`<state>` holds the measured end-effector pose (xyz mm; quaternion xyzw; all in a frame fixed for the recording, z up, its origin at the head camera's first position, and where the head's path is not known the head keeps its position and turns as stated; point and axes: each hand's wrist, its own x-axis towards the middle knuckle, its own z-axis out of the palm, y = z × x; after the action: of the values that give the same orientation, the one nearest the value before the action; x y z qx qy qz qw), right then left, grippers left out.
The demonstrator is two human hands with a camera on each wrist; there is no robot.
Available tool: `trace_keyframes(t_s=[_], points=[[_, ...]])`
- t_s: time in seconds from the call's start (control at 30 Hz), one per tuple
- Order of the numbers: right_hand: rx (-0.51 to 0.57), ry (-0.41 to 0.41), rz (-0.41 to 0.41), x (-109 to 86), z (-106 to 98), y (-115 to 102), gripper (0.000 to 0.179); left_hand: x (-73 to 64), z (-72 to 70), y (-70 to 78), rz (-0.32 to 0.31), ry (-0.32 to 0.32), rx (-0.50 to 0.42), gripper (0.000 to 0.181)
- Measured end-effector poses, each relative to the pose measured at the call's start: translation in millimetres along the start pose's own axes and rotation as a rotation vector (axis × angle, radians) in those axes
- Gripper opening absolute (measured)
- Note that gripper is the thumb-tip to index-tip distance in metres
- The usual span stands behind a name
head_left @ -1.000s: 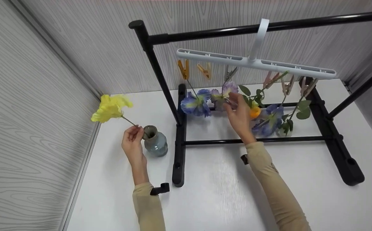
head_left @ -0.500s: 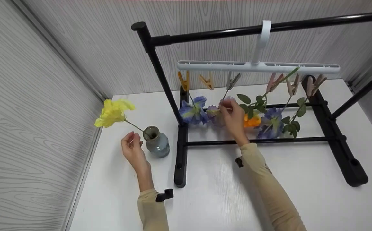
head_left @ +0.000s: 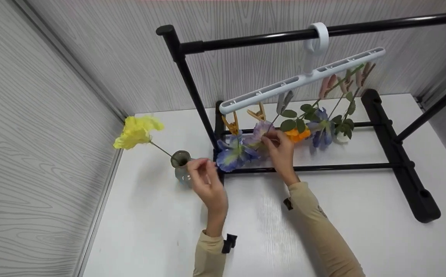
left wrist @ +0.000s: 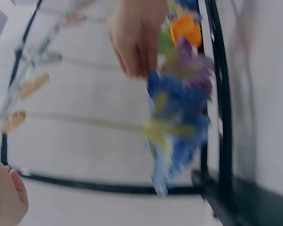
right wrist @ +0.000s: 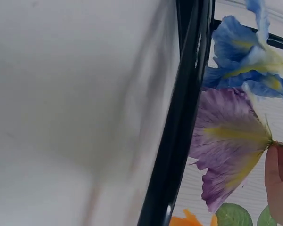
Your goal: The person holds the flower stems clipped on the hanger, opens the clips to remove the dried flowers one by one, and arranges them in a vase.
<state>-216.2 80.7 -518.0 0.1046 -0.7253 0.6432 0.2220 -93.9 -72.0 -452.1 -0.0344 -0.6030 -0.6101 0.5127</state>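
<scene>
My right hand (head_left: pixel 282 154) pinches the thin stem of a purple artificial iris (head_left: pixel 260 132) just behind its petals. In the right wrist view the purple iris (right wrist: pixel 233 141) hangs head down from fingers at the edge. A grey clothespin (head_left: pixel 284 102) on the white hanger (head_left: pixel 304 80) still clips the top of that stem. My left hand (head_left: pixel 209 186) holds nothing, its fingers loosely bent, in front of the blue-grey vase (head_left: pixel 180 157) and partly covering it. A yellow artificial flower (head_left: pixel 137 132) leans leftward out of the vase. Beside the purple one hangs a blue iris (head_left: pixel 232 156).
The hanger tilts on a black rack's top bar (head_left: pixel 261 40). An orange flower (head_left: pixel 297 134), another blue iris (head_left: pixel 320 129) and leafy stems hang on its right half. One light-orange clothespin (head_left: pixel 258 112) holds nothing. The rack's lower bar (head_left: pixel 338 167) crosses below the flowers.
My left hand has let go of the yellow flower's stem and moved right, past the vase. My right hand has taken the purple iris's stem. The hanger has swung, its left end now lower.
</scene>
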Motion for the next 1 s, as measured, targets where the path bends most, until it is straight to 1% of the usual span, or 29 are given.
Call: trace_keyframes(t_s=[0.03, 0.1, 0.17, 0.2, 0.27, 0.33, 0.37, 0.43, 0.5, 0.63, 0.73, 0.8, 0.87, 0.93, 1.0], points=[[0.003, -0.001, -0.003, -2.0, -0.7, 0.7, 0.01, -3.4, 8.2, 4.1, 0.033, -0.063, -0.02, 0.007], [0.022, 0.004, -0.012, -5.1, -1.4, 2.2, 0.009, -10.8, 23.6, 11.0, 0.096, -0.193, -0.028, 0.007], [0.044, 0.012, -0.028, -7.4, -1.5, 3.1, 0.008, -17.3, 37.1, 16.4, 0.151, -0.325, -0.014, 0.009], [0.041, 0.017, -0.048, -8.3, -1.4, 3.8, 0.008, -20.0, 43.0, 18.6, 0.172, -0.382, 0.005, 0.012], [0.034, 0.024, -0.096, -10.1, -1.4, 6.5, 0.007, -23.7, 52.5, 21.4, 0.203, -0.475, 0.045, 0.018], [0.013, 0.033, -0.148, -12.3, -1.6, 8.9, 0.008, -24.1, 58.9, 22.7, 0.209, -0.533, 0.069, 0.024], [0.001, 0.035, -0.172, -13.8, -1.8, 9.7, 0.009, -23.6, 60.6, 22.3, 0.206, -0.545, 0.079, 0.027], [-0.02, 0.034, -0.193, -16.4, -1.7, 9.7, 0.011, -20.7, 62.3, 21.0, 0.194, -0.543, 0.085, 0.03], [-0.028, 0.037, -0.187, -18.5, -0.3, 7.3, 0.013, -15.9, 61.9, 19.1, 0.179, -0.521, 0.091, 0.032], [-0.031, 0.04, -0.151, -21.4, 2.1, 3.3, 0.013, -6.4, 61.0, 15.1, 0.144, -0.453, 0.113, 0.032], [-0.033, 0.048, -0.147, -23.1, 2.4, 1.4, 0.011, -2.4, 61.7, 15.2, 0.119, -0.43, 0.121, 0.029], [-0.05, 0.058, -0.169, -23.7, 2.0, -0.3, 0.01, -1.4, 63.8, 16.6, 0.121, -0.438, 0.122, 0.028], [-0.07, 0.072, -0.198, -24.3, 1.4, -1.1, 0.01, -0.3, 68.4, 18.5, 0.129, -0.467, 0.119, 0.03], [-0.094, 0.084, -0.24, -25.1, 0.7, -1.7, 0.011, 1.6, 74.9, 19.6, 0.138, -0.491, 0.137, 0.033], [-0.137, 0.095, -0.287, -26.9, 0.2, -1.5, 0.011, 5.3, 83.2, 20.6, 0.134, -0.508, 0.155, 0.038]])
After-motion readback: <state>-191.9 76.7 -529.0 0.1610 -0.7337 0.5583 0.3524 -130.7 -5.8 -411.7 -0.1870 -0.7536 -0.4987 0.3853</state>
